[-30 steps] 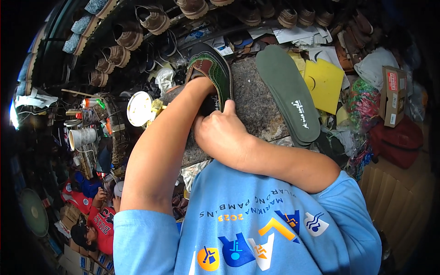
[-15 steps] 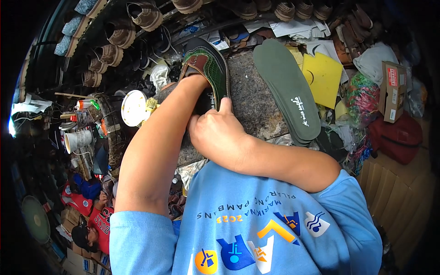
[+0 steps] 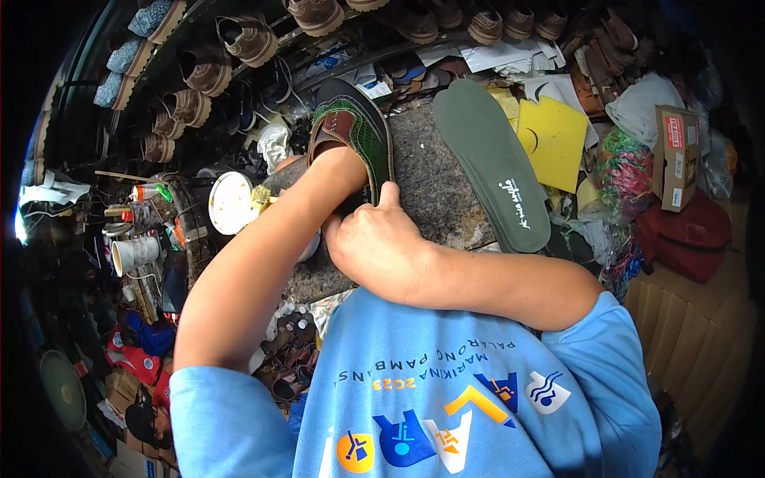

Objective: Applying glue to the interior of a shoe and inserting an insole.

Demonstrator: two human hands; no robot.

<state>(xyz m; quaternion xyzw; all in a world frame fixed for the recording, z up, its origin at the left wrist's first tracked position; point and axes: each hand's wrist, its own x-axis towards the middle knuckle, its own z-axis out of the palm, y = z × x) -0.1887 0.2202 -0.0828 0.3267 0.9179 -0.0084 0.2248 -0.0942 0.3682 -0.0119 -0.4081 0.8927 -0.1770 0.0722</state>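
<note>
A shoe (image 3: 363,131) with a black toe, green textured sides and a brown laced-style panel points away from me at the left edge of a worn grey slab. My left hand (image 3: 341,165) reaches into its opening; only the wrist end shows, and the fingers are hidden inside. At the heel end, my right hand (image 3: 378,243) is closed round the shoe, its index finger lying along the right side of the rim. To the right lie dark green insoles (image 3: 488,151), stacked almost flush, with white script at the heel.
Under the shoe is a rough grey slab (image 3: 434,167). Yellow sheets (image 3: 552,143) and a small box (image 3: 677,159) lie right. A round white lid (image 3: 231,203) and a brush stand left. Brown shoes (image 3: 249,40) line the back shelf. Another person (image 3: 147,418) sits at lower left.
My left forearm has swung a little left and lower. The inside of the shoe's heel, visible before, is now mostly covered by my wrist. My right hand keeps its hold.
</note>
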